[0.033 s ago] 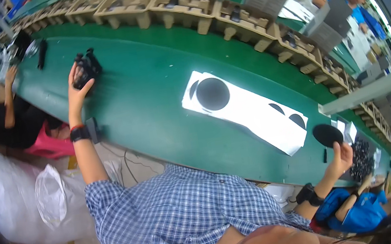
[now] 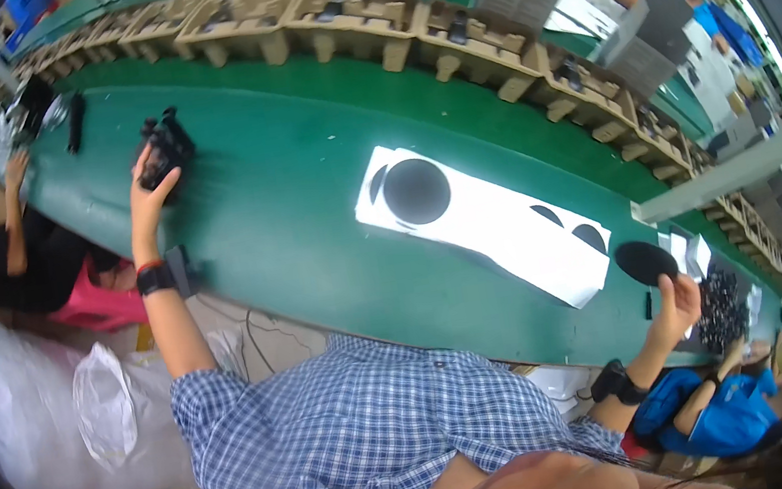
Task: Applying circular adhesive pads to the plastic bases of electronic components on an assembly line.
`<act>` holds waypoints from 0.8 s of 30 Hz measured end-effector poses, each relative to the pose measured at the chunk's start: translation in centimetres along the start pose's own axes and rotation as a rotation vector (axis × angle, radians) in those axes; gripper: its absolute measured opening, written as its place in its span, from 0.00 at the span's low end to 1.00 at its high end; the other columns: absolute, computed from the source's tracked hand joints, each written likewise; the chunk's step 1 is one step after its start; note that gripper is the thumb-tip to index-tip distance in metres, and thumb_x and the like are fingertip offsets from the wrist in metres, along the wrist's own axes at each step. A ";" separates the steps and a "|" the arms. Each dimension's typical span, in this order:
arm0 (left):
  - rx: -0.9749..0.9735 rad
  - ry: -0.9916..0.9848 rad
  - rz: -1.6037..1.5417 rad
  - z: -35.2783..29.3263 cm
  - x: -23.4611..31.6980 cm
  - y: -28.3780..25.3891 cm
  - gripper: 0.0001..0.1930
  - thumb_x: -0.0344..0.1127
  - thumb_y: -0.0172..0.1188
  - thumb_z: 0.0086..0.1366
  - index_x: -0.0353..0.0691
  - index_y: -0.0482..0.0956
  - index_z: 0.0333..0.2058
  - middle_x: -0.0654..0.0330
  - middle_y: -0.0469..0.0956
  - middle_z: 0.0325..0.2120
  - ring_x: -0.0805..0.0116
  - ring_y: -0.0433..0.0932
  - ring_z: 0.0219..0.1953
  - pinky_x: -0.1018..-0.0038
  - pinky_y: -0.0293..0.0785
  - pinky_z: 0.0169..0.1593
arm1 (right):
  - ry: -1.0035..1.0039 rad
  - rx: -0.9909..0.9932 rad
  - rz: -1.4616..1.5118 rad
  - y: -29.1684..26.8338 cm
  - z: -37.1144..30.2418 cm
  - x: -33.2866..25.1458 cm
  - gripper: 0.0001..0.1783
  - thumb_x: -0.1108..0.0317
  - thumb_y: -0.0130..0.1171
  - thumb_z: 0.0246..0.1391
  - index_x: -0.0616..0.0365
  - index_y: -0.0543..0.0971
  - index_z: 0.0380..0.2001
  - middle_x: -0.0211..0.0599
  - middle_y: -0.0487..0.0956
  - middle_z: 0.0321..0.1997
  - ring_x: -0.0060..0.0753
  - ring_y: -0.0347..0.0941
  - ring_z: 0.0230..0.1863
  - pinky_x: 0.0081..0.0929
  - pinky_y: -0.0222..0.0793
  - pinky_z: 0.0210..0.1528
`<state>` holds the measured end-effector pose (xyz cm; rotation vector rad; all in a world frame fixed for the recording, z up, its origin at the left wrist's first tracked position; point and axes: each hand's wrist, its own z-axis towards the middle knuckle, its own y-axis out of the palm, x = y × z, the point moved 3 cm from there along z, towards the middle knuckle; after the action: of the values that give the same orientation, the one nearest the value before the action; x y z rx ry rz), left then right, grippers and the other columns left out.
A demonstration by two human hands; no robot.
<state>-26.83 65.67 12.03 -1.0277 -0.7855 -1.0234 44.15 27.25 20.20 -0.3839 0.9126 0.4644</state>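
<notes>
My left hand (image 2: 157, 193) is closed round a black plastic part with arms jutting from it (image 2: 167, 148), at the left of the green table; its exact kind I cannot make out. At the right, the fingers of my right hand (image 2: 678, 303) pinch the edge of a thin black round disc (image 2: 645, 262) held over the table. Between my hands lie white sheets (image 2: 501, 238) that bear a large black disc (image 2: 417, 191). Several more black rounded shapes show partly along the sheets.
A row of cardboard trays (image 2: 352, 17) with dark parts lines the table's far side. A black bar (image 2: 75, 122) lies far left. Small black parts (image 2: 720, 312) are heaped at the right beside a grey post (image 2: 734, 168). Co-workers sit at both sides; clear plastic bags (image 2: 43, 418) stand left.
The whole view has shifted and tilted slightly. Both hands keep hold of the same things, with no clear movement against the table.
</notes>
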 end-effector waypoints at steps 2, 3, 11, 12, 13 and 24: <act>-0.046 -0.033 0.008 1.5 0.9 1.4 0.35 0.33 0.67 0.48 0.37 0.63 0.56 0.56 0.68 0.50 0.68 0.68 0.49 0.75 0.61 0.54 | 0.024 -0.093 0.069 2.0 0.0 0.6 0.13 0.84 0.62 0.41 0.64 0.74 0.32 0.34 0.72 0.34 0.24 0.68 0.36 0.17 0.64 0.40; -0.048 -0.033 0.031 1.5 2.3 1.9 0.35 0.33 0.67 0.49 0.35 0.63 0.56 0.57 0.70 0.48 0.69 0.69 0.49 0.76 0.61 0.54 | 0.023 -0.071 0.081 2.3 -0.2 0.7 0.13 0.85 0.62 0.40 0.64 0.74 0.31 0.35 0.72 0.33 0.23 0.68 0.35 0.17 0.64 0.39; 0.078 -0.022 -0.058 -1.7 5.1 9.1 0.25 0.33 0.57 0.60 0.33 0.63 0.55 0.60 0.71 0.46 0.75 0.69 0.45 0.80 0.62 0.51 | 0.028 -0.161 0.155 5.7 2.2 -0.2 0.12 0.85 0.62 0.39 0.64 0.74 0.30 0.33 0.72 0.31 0.23 0.67 0.33 0.16 0.62 0.37; 0.086 -0.031 -0.055 -2.9 6.4 10.8 0.25 0.33 0.57 0.60 0.34 0.63 0.55 0.60 0.72 0.45 0.75 0.70 0.44 0.80 0.63 0.50 | 0.025 -0.182 0.149 6.4 2.6 0.2 0.13 0.85 0.62 0.38 0.64 0.74 0.30 0.33 0.72 0.31 0.23 0.66 0.32 0.16 0.61 0.37; 0.058 -0.088 -0.079 -4.1 7.0 12.2 0.26 0.33 0.59 0.59 0.35 0.63 0.55 0.60 0.73 0.43 0.74 0.70 0.42 0.79 0.65 0.48 | 0.035 -0.206 0.151 7.0 2.7 0.0 0.13 0.85 0.62 0.38 0.64 0.74 0.30 0.33 0.72 0.31 0.23 0.66 0.32 0.16 0.61 0.37; -0.629 0.193 0.722 -1.7 7.8 10.8 0.44 0.49 0.68 0.41 0.47 0.61 0.58 0.45 0.56 0.58 0.48 0.54 0.61 0.62 0.51 0.61 | 0.003 -0.384 0.122 10.6 -1.0 -1.7 0.13 0.85 0.62 0.39 0.65 0.73 0.31 0.35 0.71 0.30 0.25 0.65 0.32 0.16 0.61 0.35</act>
<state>-13.91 63.56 15.19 -1.5624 0.1141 -0.7151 36.95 35.24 19.81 -0.6805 0.8520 0.7552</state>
